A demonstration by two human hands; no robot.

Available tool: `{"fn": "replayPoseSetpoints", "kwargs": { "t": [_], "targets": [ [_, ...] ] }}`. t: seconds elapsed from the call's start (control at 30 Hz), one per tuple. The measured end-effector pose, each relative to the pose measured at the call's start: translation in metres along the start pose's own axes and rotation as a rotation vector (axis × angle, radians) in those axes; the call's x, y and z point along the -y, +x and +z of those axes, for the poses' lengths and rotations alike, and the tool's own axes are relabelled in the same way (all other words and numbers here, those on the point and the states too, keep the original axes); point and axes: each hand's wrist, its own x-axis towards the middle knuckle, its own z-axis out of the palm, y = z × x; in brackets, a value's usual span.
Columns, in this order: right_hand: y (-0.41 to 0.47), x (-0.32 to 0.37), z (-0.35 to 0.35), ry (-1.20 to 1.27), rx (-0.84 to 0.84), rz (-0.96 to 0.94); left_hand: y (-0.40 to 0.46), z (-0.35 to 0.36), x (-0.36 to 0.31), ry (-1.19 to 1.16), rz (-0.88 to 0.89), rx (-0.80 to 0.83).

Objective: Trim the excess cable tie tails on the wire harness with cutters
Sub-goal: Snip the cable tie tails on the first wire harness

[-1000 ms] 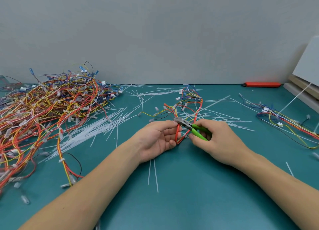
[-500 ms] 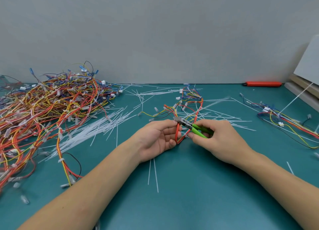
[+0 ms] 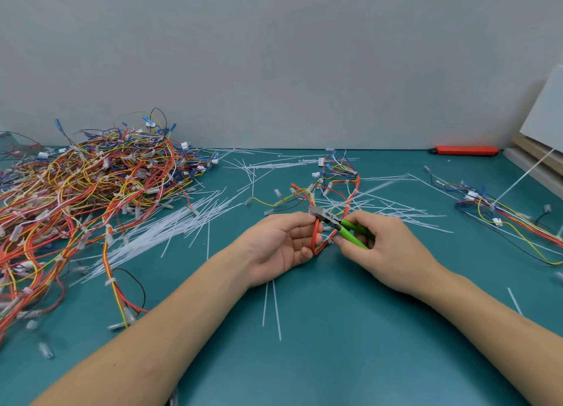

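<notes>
A wire harness [image 3: 338, 180] of red, yellow and blue wires lies at the table's middle, and its near red loop runs down between my hands. My left hand [image 3: 281, 247] holds that red loop, palm turned up, fingertips at the wires. My right hand [image 3: 384, 247] grips the green-handled cutters [image 3: 341, 226]. The grey jaws of the cutters point left and sit at the wires, right by my left fingertips. I cannot make out the cable tie tail at the jaws.
A big heap of harnesses [image 3: 76, 198] fills the left side of the teal table [image 3: 335, 344]. Cut white tie tails [image 3: 170, 223] lie scattered across the middle. Another harness [image 3: 505, 220] lies at the right, a red knife [image 3: 464, 151] by the wall, boards [image 3: 542, 149] at far right.
Both hands stay nearly in place. The cutters and my right hand have shifted slightly, with the jaws still at the red loop.
</notes>
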Motion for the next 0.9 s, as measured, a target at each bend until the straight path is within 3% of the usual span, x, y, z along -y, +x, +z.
{"fn": "replayPoseSetpoints", "kwargs": {
  "t": [0.9],
  "targets": [
    [-0.0001, 0.0058, -0.0013, 0.031, -0.041, 0.0, -0.0021, 0.0015, -0.0003, 0.018, 0.006, 0.008]
  ]
}}
